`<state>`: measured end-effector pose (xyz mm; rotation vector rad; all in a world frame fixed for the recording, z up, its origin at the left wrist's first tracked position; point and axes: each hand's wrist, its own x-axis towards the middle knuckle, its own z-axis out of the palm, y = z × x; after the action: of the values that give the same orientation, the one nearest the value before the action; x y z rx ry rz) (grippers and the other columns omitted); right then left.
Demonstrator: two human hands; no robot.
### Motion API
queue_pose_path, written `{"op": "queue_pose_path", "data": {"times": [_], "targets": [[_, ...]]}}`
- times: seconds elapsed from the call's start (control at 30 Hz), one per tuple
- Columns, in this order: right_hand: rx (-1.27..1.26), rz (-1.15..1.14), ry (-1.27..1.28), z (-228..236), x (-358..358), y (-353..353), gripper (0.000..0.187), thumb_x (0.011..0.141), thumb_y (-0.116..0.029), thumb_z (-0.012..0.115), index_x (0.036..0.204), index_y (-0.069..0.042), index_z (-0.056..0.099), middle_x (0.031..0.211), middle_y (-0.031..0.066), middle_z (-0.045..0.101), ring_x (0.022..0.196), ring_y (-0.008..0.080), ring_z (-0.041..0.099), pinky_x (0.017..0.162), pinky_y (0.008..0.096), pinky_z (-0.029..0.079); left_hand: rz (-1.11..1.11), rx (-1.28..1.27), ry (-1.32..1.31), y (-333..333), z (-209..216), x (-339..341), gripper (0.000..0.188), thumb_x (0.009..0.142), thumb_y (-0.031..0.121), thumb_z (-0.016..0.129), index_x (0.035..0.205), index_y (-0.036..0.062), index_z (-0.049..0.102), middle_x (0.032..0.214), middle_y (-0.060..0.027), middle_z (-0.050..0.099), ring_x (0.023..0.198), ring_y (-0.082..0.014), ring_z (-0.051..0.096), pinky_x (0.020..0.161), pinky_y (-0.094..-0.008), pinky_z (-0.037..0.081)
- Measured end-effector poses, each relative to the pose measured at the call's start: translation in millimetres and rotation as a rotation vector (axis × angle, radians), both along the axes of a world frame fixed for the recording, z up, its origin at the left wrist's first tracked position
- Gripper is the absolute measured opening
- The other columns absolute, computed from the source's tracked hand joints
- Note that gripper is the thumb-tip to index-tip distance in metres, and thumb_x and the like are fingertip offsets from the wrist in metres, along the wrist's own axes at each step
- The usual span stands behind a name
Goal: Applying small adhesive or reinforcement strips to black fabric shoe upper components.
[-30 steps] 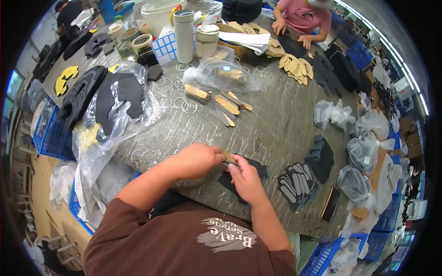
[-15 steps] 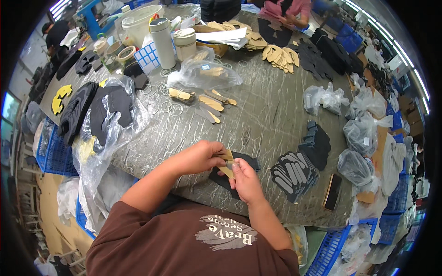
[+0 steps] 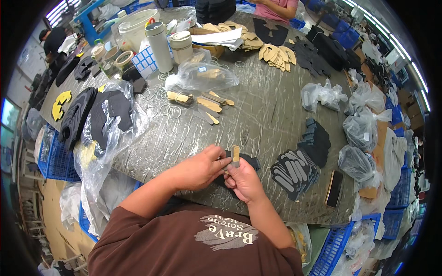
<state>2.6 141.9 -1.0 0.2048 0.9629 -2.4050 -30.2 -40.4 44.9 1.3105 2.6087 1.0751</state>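
Observation:
A small strip (image 3: 236, 153), tan on one part and grey on another, stands up between my two hands. My right hand (image 3: 245, 181) pinches its lower end between thumb and fingers. Close beside it, my left hand (image 3: 202, 166) has its fingers pressed together at the strip's left edge. Beneath the hands lies a dark fabric piece (image 3: 251, 161), mostly covered by them. Right of my hands is a fanned stack of dark pieces with grey strips on them (image 3: 294, 170). Beyond my hands lie several loose tan and grey strips (image 3: 209, 105).
A black phone (image 3: 334, 188) lies at the right edge of the table. Tied clear bags (image 3: 357, 163) line the right side. Rubber bands (image 3: 170, 111), a grey bottle (image 3: 159, 46) and dark cut pieces (image 3: 110, 112) occupy the left. A co-worker in pink (image 3: 276, 8) is across the table.
The tan piece between my fingers has turned from slanting to upright, with grey now showing. My left hand has dropped slightly. The co-worker's arm across the table has moved.

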Motion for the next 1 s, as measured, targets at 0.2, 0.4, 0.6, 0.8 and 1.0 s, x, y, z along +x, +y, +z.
{"op": "queue_pose_path", "data": {"times": [0.2,0.4,0.6,0.8,1.0], "targets": [[0.052,-0.129,0.068,4.2,3.9,-11.3,0.017,0.093,-0.009,0.053,0.108,-0.005,0.047,0.077,0.0059,0.055,0.054,0.0077,0.042,0.049,0.0209,0.033,0.315,0.477,-0.061,-3.0,-25.1,7.0,0.061,0.082,0.018,0.066,0.133,-0.0009,0.039,0.118,-0.018,0.051,0.108,-0.0301,0.052,0.09,-0.0372,0.043],[0.408,-0.088,0.23,-1.4,6.0,-36.5,0.019,0.096,-0.01,0.046,0.114,-0.004,0.047,0.081,0.0041,0.055,0.056,0.0093,0.046,0.053,0.0229,0.038,0.326,1.254,-1.164,25.3,-33.7,6.2,0.059,0.091,0.028,0.056,0.137,0.0011,0.03,0.122,-0.023,0.051,0.113,-0.0319,0.052,0.093,-0.0442,0.045],[0.398,0.054,0.209,-4.8,9.3,-25.6,0.018,0.098,-0.013,0.042,0.109,-0.003,0.051,0.084,0.0048,0.057,0.059,0.0103,0.05,0.054,0.0222,0.04,0.326,1.106,-1.217,22.1,-30.6,-5.6,0.032,0.097,0.018,0.046,0.123,-0.0003,0.044,0.101,-0.0181,0.063,0.092,-0.0263,0.063,0.079,-0.0388,0.054],[0.259,0.049,0.106,15.3,9.4,-17.2,0.019,0.098,-0.014,0.04,0.102,0.001,0.051,0.087,0.0101,0.062,0.067,0.0144,0.061,0.059,0.0245,0.047,0.561,1.081,-1.283,29.7,-18.1,-7.9,0.018,0.096,0.015,0.047,0.107,0.0002,0.049,0.094,-0.0169,0.063,0.086,-0.0261,0.065,0.072,-0.0367,0.056],[0.383,-0.033,0.047,14.2,10.1,-12.8,0.019,0.099,-0.016,0.04,0.098,0.0,0.051,0.085,0.0112,0.063,0.06,0.0141,0.061,0.053,0.0238,0.047,0.773,1.215,-1.125,32.0,-34.8,-10.5,0.02,0.095,0.015,0.05,0.109,0.0013,0.05,0.085,-0.0104,0.061,0.073,-0.0188,0.062,0.063,-0.0336,0.054]]}}
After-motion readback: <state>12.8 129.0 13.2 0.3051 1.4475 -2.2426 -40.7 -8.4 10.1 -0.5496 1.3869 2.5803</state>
